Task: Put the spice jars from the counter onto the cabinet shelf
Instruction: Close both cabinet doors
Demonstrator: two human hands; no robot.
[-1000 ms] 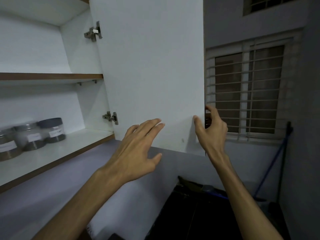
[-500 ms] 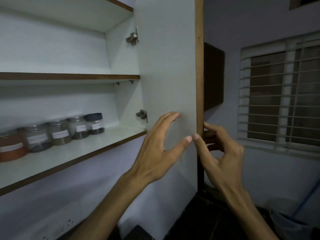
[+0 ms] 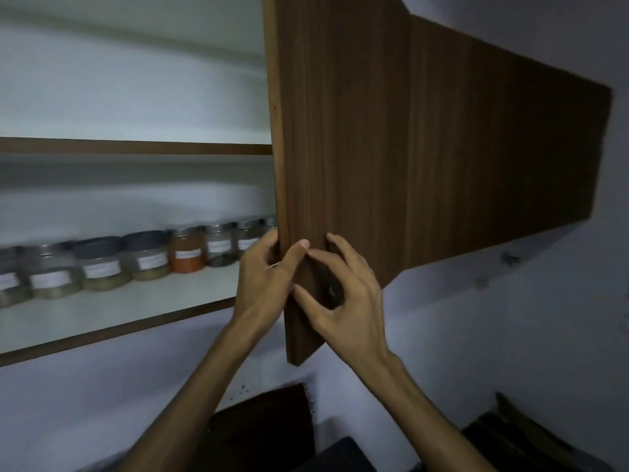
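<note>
Several spice jars with white labels stand in a row at the back of the lower cabinet shelf (image 3: 112,310); one orange-filled jar (image 3: 186,254) sits among greyish ones such as the jar (image 3: 148,257) to its left. The brown cabinet door (image 3: 343,148) is partly swung in, its edge facing me. My left hand (image 3: 263,284) wraps around the door's lower edge, fingers behind it and thumb on the front. My right hand (image 3: 343,298) rests its fingertips on the door's brown front face, just right of the left hand.
An upper shelf (image 3: 136,147) spans the cabinet above the jars. A second brown cabinet (image 3: 503,148) continues to the right. Below are a pale wall with a socket (image 3: 242,391) and dark objects (image 3: 265,427) on the counter.
The door has swung from wide open toward shut, now showing its brown front. Both hands moved together onto its lower edge. More jars have come into view as my head turned left.
</note>
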